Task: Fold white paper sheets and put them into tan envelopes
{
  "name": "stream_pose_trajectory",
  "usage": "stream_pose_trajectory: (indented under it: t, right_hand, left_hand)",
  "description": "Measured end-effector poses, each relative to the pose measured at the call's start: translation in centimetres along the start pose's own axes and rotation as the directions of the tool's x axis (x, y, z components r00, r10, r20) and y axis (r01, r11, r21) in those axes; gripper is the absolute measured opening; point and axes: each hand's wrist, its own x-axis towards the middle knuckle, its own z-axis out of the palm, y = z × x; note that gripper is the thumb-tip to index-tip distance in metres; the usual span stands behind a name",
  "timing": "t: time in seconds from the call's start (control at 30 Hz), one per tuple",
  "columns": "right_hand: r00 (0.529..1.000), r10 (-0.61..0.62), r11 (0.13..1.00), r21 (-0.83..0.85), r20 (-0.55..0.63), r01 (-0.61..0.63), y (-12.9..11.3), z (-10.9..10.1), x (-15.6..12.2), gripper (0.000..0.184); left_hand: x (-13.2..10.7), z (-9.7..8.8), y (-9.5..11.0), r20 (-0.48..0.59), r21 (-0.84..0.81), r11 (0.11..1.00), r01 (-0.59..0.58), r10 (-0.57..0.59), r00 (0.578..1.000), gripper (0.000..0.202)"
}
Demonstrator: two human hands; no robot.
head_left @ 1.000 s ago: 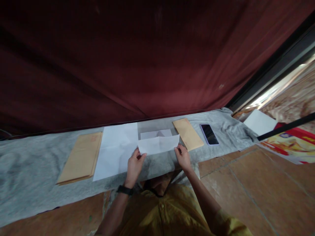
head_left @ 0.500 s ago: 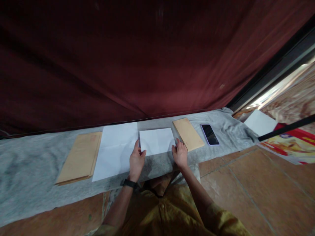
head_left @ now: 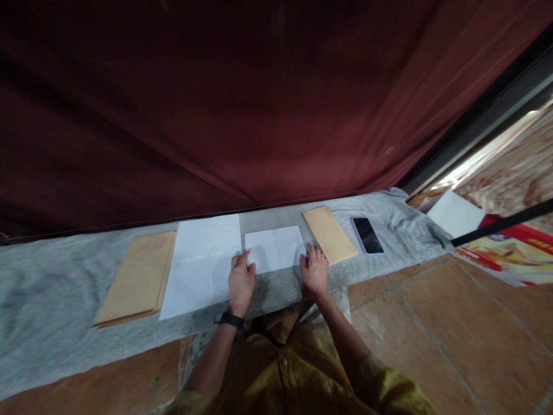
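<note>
A white sheet of paper [head_left: 276,248], smaller than the one beside it and with a faint upright crease, lies flat on the grey cloth between my hands. My left hand [head_left: 242,282], with a dark band at the wrist, grips its lower left edge between thumb and index finger, the other fingers curled. At the lower right corner my right hand [head_left: 315,271] holds the edge, thumb on the near side and fingers bent beside it. Larger white paper [head_left: 203,259] lies just left of my left hand. A brown envelope [head_left: 330,233] rests close by my right fingertips.
Several stacked brown envelopes [head_left: 136,276] lie at the left on the grey cloth [head_left: 52,300]. A phone [head_left: 367,236] in a purple case lies to the right. Behind hangs a dark red curtain [head_left: 259,115]. At far right are a white sheet [head_left: 456,214] and a colourful printed package [head_left: 510,251].
My left index finger and thumb have shifted slightly on the small sheet's left edge, the other fingers curling in. My right hand stays almost in place at the right corner.
</note>
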Motion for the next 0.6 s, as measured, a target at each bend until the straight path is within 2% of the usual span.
stream_pose_trajectory:
  t: [0.1,0.2,0.33,0.4,0.5,0.6]
  right_hand:
    - [1.000,-0.001,1.000,-0.019,0.017,0.002,-0.1,-0.2,0.0,0.042]
    - [0.999,0.005,0.999,-0.035,0.051,-0.003,-0.1,-0.3,0.0,0.042]
    - [0.999,0.003,1.000,-0.019,0.051,-0.002,-0.1,-0.3,0.0,0.042]
    - [0.999,-0.001,1.000,-0.001,0.041,0.001,-0.1,-0.4,-0.1,0.042]
    - [0.999,-0.029,0.999,0.036,0.024,0.028,-0.2,-0.8,-0.3,0.043]
    - [0.993,-0.114,0.986,0.125,0.033,0.109,-1.3,-1.0,-0.6,0.045]
  left_hand:
    - [-0.4,-0.1,0.4,-0.013,0.113,0.992,-0.057,0.059,0.998,0.040]
    - [-1.3,0.5,1.2,-0.011,0.171,0.965,-0.200,0.205,0.979,0.039]
    - [-2.9,2.4,2.6,0.137,0.169,0.880,-0.445,0.426,0.894,0.044]
    - [-3.6,3.3,3.0,0.195,0.196,0.855,-0.481,0.447,0.873,0.048]
    - [-4.1,4.2,3.1,0.233,0.251,0.849,-0.465,0.413,0.880,0.055]
    - [-4.1,4.6,2.9,0.260,0.286,0.843,-0.455,0.389,0.884,0.060]
